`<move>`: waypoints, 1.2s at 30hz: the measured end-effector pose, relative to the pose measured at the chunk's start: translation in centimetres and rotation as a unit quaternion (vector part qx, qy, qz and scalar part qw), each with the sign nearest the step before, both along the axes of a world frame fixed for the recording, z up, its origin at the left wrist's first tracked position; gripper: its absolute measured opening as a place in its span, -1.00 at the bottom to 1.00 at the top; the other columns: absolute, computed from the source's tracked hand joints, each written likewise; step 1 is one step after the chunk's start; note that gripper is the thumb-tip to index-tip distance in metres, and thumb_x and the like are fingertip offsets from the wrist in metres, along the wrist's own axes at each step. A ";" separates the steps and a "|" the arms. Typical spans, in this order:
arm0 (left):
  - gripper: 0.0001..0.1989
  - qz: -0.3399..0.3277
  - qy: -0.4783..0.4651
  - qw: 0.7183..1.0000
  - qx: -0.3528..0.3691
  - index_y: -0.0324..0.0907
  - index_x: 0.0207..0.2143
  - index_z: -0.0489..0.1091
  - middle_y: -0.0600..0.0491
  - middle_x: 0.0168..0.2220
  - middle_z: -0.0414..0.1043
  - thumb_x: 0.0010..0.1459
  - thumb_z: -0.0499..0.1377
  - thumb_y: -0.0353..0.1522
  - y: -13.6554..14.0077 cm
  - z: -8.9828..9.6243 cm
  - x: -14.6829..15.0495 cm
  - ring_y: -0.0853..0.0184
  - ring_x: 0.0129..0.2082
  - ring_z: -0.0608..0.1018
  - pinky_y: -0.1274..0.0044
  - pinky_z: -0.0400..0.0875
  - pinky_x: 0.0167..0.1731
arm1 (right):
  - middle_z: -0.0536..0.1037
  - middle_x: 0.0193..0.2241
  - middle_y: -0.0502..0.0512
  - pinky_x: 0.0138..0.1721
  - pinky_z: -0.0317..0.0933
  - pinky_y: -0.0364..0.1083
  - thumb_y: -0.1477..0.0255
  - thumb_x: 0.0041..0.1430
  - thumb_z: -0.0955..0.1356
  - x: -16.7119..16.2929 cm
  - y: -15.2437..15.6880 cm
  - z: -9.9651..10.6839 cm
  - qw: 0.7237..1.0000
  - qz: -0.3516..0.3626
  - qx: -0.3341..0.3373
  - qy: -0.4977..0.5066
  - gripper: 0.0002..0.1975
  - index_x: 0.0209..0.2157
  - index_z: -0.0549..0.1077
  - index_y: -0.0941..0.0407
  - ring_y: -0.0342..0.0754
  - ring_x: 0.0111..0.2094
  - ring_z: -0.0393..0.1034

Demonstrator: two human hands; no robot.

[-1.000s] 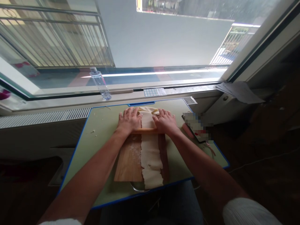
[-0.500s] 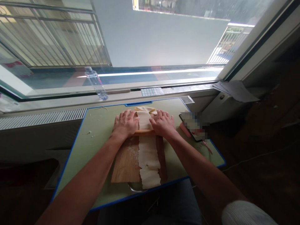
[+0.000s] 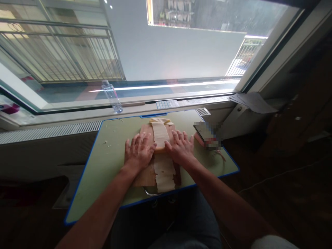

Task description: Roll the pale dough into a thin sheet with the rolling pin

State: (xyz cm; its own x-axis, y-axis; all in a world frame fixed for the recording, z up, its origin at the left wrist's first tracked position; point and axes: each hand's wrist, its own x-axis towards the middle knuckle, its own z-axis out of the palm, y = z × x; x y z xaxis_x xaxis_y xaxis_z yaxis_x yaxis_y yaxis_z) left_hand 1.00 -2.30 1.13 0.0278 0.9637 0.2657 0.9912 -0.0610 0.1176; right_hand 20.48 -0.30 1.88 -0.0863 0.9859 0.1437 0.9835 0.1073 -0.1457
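A long strip of rolled dough (image 3: pixel 165 173) with ragged edges runs lengthwise over a wooden cutting board (image 3: pixel 145 177). Its far end lies folded over itself. Across the strip sits a thin wooden rolling pin (image 3: pixel 160 150), mostly covered by my hands. My left hand (image 3: pixel 138 151) presses flat over the pin's left part, fingers spread. Over the right part lies my right hand (image 3: pixel 181 148), also palm down with fingers apart. Both thumbs point inward towards the dough.
The board rests on a green folding table (image 3: pixel 103 162) with a blue edge. A phone (image 3: pixel 207 135) stands at the table's right. On the windowsill are a clear plastic bottle (image 3: pixel 113 98) and a checked card (image 3: pixel 166 104). Small dough scraps (image 3: pixel 105 142) dot the table's left.
Both hands have come towards me along the dough with the rolling pin, uncovering more of the board's far end. The camera view has shifted a little.
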 end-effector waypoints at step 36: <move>-0.30 0.010 -0.015 0.995 -0.096 -0.08 0.51 0.12 -0.14 0.52 0.13 0.48 -0.20 0.00 11.9 0.8 -1.2 0.00 0.48 0.22 0.04 0.11 0.43 | 0.31 0.43 0.31 0.38 0.04 0.33 -0.12 0.44 0.17 -0.9 11.7 0.8 0.995 0.000 -0.070 0.072 -0.24 0.41 0.28 0.08 0.31 0.40 0.18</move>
